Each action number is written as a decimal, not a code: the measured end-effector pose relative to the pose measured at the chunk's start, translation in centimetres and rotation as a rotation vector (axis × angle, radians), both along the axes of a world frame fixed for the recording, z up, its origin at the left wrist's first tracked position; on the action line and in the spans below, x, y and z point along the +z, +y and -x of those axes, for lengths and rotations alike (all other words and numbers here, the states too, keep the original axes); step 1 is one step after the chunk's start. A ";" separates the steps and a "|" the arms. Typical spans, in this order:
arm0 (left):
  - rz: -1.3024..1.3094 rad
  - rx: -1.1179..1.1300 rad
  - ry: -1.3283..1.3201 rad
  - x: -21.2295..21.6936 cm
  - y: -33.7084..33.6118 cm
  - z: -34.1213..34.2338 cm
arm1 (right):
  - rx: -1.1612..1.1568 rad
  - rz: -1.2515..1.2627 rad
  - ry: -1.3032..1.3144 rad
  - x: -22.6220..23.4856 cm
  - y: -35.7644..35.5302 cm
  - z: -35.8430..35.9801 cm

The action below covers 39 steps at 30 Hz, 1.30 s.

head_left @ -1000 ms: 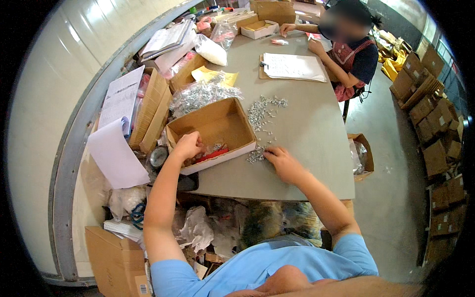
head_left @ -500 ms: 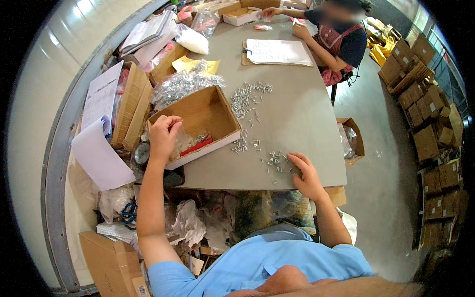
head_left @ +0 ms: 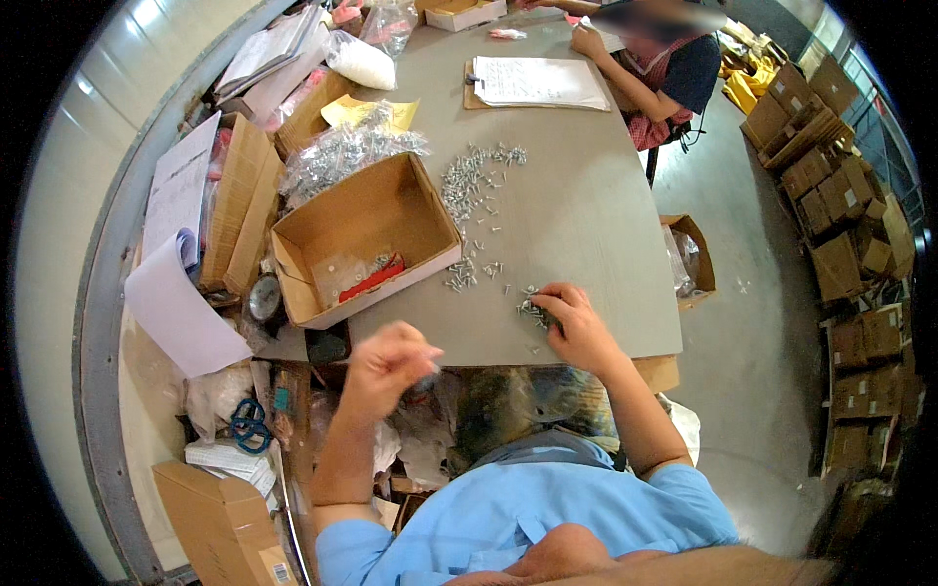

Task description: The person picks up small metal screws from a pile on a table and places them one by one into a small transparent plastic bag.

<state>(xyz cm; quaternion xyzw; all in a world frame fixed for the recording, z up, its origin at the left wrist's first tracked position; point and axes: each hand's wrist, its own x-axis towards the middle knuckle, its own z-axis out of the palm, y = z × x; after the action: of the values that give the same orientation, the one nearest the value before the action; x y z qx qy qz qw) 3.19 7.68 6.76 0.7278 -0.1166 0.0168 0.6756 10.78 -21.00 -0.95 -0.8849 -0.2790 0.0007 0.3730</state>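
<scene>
My left hand [head_left: 393, 363] is in front of the table's near edge, thumb and fingers pinched and slightly blurred; whatever they hold is too small to make out. My right hand [head_left: 583, 330] rests at the near edge, its fingers curled onto a small pile of silver screws [head_left: 529, 311]. Farther up the table a larger heap of loose screws [head_left: 459, 190] trails toward it. Left of the heap stands an open cardboard box [head_left: 366, 220], holding a clear plastic bag [head_left: 337, 276], a red strip-like thing [head_left: 373, 279] and some small metal pieces.
Bagged screws [head_left: 347, 156] lie behind the box. A clipboard with papers [head_left: 537, 82] is at the far side, where a co-worker [head_left: 664, 83] sits. Papers and cartons [head_left: 239, 210] crowd the left. A carton [head_left: 690, 256] stands right of the table; stacked cartons [head_left: 845, 254] line the far right.
My left hand has moved from over the box toward me, to the table's near edge. My right hand has shifted left onto the small screw pile, its fingers curling in.
</scene>
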 end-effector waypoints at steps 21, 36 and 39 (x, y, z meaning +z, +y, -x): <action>-0.204 -0.418 0.508 -21.7 -14.0 5.0 | -0.116 -0.017 -0.001 0.4 -2.0 2.0; -0.015 -0.162 0.269 -22.5 -15.8 6.8 | -0.265 -0.019 -0.174 -1.5 -1.1 3.2; 0.024 -0.162 0.347 -22.4 -16.0 6.9 | -0.285 0.004 -0.233 -1.4 -1.1 4.0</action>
<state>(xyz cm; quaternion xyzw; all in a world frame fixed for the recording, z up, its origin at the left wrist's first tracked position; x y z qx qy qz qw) -3.67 -8.29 -15.62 0.6997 -0.0564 -0.1622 0.6935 6.74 -22.14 -2.33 -0.9103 -0.1923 -0.1541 0.3327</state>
